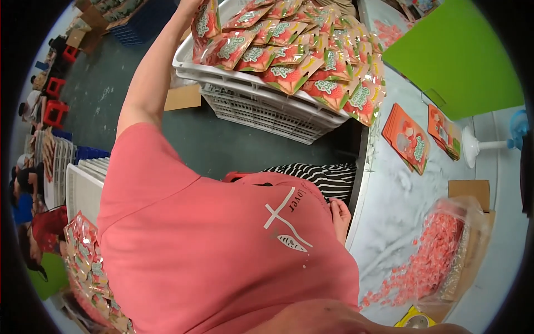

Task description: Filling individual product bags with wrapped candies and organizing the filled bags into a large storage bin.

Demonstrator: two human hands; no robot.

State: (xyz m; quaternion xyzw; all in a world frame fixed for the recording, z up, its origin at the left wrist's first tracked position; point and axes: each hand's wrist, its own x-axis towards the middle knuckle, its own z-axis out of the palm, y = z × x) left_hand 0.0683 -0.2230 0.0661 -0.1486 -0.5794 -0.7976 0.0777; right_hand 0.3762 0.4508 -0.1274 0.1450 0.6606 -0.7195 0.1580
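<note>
My left arm reaches up to the top edge, where my left hand (pixel 191 4) is mostly cut off by the frame and its fingers do not show. It is right beside a shiny red candy pouch (pixel 206 25) standing at the corner of a white plastic crate (pixel 222 75). The crate is heaped with several such pouches (pixel 289 42). My right hand (pixel 340 214) is low beside my pink shirt, close to the table edge and the striped black-and-white cloth (pixel 317 177). Its fingers are loosely bent and I see nothing in them.
On the white table (pixel 384 217) lie stacks of flat red pouches (pixel 408 139), a bag spilling pink wrapped candies (pixel 439 245) and a cardboard box (pixel 470 195). A green board (pixel 456 61) stands behind. Another crate of pouches (pixel 89 261) is at left; red stools (pixel 55 111) stand farther off.
</note>
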